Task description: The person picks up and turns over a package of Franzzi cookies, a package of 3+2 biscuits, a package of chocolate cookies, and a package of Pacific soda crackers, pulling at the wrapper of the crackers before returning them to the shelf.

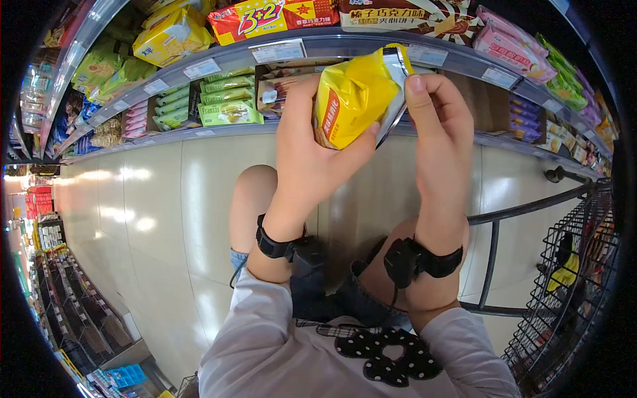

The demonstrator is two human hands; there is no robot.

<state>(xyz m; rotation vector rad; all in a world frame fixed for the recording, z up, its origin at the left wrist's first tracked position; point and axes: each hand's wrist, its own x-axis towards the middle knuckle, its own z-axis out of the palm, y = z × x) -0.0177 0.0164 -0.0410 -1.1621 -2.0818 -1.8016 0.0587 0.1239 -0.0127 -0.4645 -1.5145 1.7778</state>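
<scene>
A yellow snack bag (355, 93) with a red label panel is held up in front of the shelves, tilted, its sealed top edge toward the upper right. My left hand (317, 149) wraps round the bag's lower left, the thumb lying across its front near the bottom. With thumb and fingers my right hand (441, 123) pinches the bag's silvery right edge close to the top seal. Each wrist wears a black strap with a small dark box. Behind the bag runs the shelf edge (318, 50) with price tags.
Biscuit packs (272, 20) line the upper shelf, and green packets (229, 99) stand in boxes on the lower one. A black wire shopping cart (564, 265) is at my right, its bar near my right leg. Shiny floor tiles (159, 219) stretch left toward another shelf (79, 298).
</scene>
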